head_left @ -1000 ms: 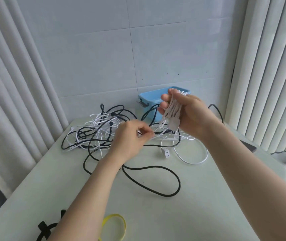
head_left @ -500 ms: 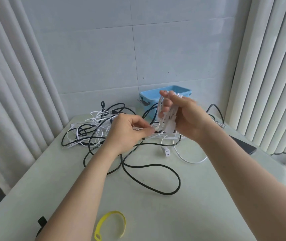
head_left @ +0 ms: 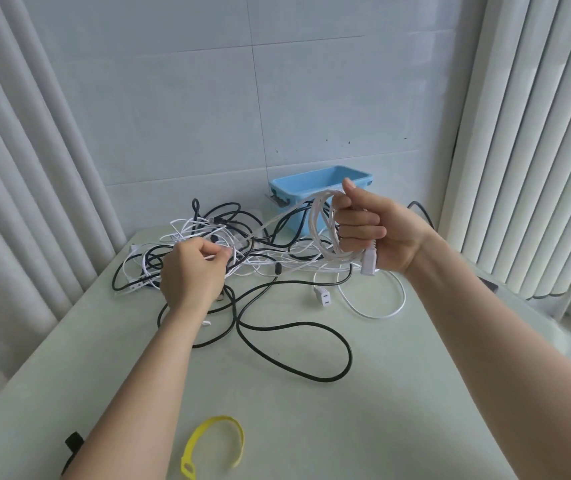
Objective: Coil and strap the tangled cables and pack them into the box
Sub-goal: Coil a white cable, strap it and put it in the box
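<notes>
My right hand [head_left: 372,230] grips a coil of white cable [head_left: 322,230] held above the table, with a white plug [head_left: 369,263] hanging below the fist. A strand of that cable runs left and down to my left hand [head_left: 192,270], which pinches it over the tangled pile of black and white cables [head_left: 235,251]. A long black cable [head_left: 298,348] loops toward me from the pile. The blue box [head_left: 315,188] stands open at the back, behind the coil. A yellow strap [head_left: 214,445] lies near the front edge.
A black strap [head_left: 73,441] shows partly beside my left forearm. A white two-pin plug [head_left: 323,296] and a white cable loop [head_left: 381,306] lie right of the pile. A dark flat object [head_left: 488,284] sits at the table's right edge. Curtains hang on both sides.
My right hand has turned so the coil now faces left, and my left hand has slid leftward along the white strand, pulling it taut between the hands.
</notes>
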The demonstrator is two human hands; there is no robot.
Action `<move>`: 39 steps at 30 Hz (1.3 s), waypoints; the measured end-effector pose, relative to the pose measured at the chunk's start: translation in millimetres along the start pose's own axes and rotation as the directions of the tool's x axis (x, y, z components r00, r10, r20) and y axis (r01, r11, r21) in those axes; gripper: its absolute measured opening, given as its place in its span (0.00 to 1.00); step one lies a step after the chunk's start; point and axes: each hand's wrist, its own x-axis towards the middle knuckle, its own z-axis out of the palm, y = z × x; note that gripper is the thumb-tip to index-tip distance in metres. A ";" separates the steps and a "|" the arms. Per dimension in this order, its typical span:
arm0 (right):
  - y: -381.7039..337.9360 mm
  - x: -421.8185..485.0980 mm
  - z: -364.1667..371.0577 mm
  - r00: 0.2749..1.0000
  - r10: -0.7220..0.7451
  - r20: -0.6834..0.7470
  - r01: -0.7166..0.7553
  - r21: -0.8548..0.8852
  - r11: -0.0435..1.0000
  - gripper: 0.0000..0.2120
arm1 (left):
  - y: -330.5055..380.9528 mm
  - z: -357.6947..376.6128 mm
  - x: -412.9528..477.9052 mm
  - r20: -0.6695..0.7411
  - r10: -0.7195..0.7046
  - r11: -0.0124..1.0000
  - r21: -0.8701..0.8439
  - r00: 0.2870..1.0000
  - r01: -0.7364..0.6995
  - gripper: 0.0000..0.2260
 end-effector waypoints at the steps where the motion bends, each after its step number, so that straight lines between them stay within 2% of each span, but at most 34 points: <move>1: 0.0 0.6 0.6 1.000 -0.002 0.004 0.002 0.021 1.000 0.12 | 0.1 0.8 0.1 0.025 0.021 1.000 0.021 0.999 -0.022 0.06; 4: -0.7 6.2 5.6 0.992 -0.107 -0.069 0.116 0.135 0.984 0.09 | 3.9 2.3 0.2 0.241 0.137 0.988 0.030 0.961 -0.149 0.05; 6: -1.0 12.1 8.9 0.963 -0.198 -0.184 0.232 0.184 0.955 0.06 | 11.6 2.5 -3.4 0.412 0.240 0.963 0.009 0.879 -0.268 0.04; 7: -0.5 14.5 9.5 0.939 -0.241 -0.245 0.278 0.132 0.951 0.06 | 17.4 1.9 -6.4 0.474 0.299 0.944 -0.017 0.828 -0.331 0.04; 9: 3.7 19.3 10.9 0.880 -0.342 -0.329 0.314 -0.137 0.940 0.06 | 30.0 -0.4 -12.7 0.544 0.394 0.907 -0.100 0.741 -0.409 0.04; 10: 7.8 21.1 12.3 0.864 -0.376 -0.334 0.288 -0.283 0.915 0.06 | 36.7 -3.2 -16.3 0.565 0.423 0.896 -0.147 0.708 -0.419 0.04; 12: 17.0 22.3 19.8 0.887 -0.363 -0.286 0.193 -0.485 0.853 0.08 | 46.8 -9.9 -21.1 0.588 0.471 0.879 -0.253 0.658 -0.403 0.05; 14: 26.2 20.7 29.1 0.932 -0.289 -0.219 0.077 -0.660 0.747 0.11 | 54.2 -16.5 -23.1 0.564 0.521 0.853 -0.370 0.641 -0.368 0.06; 16: 36.6 19.4 36.6 0.973 -0.167 -0.162 -0.022 -0.779 0.627 0.11 | 58.2 -22.4 -22.9 0.477 0.567 0.804 -0.498 0.672 -0.325 0.06; 17: 41.9 20.6 39.5 0.982 -0.111 -0.154 -0.055 -0.789 0.611 0.12 | 58.3 -25.6 -21.6 0.423 0.571 0.774 -0.562 0.704 -0.291 0.06; 19: 47.0 21.4 41.1 0.982 -0.062 -0.178 -0.092 -0.736 0.671 0.19 | 57.6 -26.0 -17.4 0.334 0.533 0.730 -0.647 0.777 -0.223 0.06; 22: 47.5 23.1 41.4 0.990 0.017 -0.139 -0.093 -0.564 0.820 0.26 | 49.8 -24.3 -10.8 0.277 0.431 0.779 -0.595 0.859 -0.199 0.07; 26: 41.4 20.0 35.4 0.993 -0.025 -0.119 -0.031 -0.447 0.894 0.20 | 39.9 -22.0 -8.0 0.364 0.412 0.822 -0.545 0.836 -0.168 0.10; 28: 35.7 20.1 29.7 0.980 -0.065 -0.189 0.003 -0.309 0.951 0.20 | 33.6 -18.9 -5.9 0.374 0.413 0.837 -0.514 0.831 -0.185 0.08; 30: 25.9 20.2 20.4 0.943 -0.147 -0.300 0.121 -0.103 0.987 0.20 | 25.3 -13.9 -3.9 0.401 0.375 0.861 -0.484 0.836 -0.155 0.06; 32: 11.3 17.7 10.1 0.883 -0.240 -0.404 0.319 0.140 0.937 0.22 | 15.2 -9.0 -1.9 0.437 0.317 0.905 -0.406 0.842 -0.129 0.09; 34: -4.9 12.8 -3.7 0.798 -0.292 -0.527 0.502 0.313 0.806 0.24 | 5.7 -5.4 0.8 0.455 0.280 0.938 -0.317 0.845 -0.141 0.11; 37: -22.5 1.4 -27.7 0.653 -0.243 -0.717 0.669 0.397 0.628 0.26 | -0.6 -3.3 3.9 0.433 0.294 0.947 -0.255 0.852 -0.197 0.12; 39: -24.6 -4.3 -44.5 0.562 -0.207 -0.801 0.727 0.360 0.585 0.24 | -0.9 -1.0 5.8 0.421 0.322 0.933 -0.293 0.848 -0.209 0.08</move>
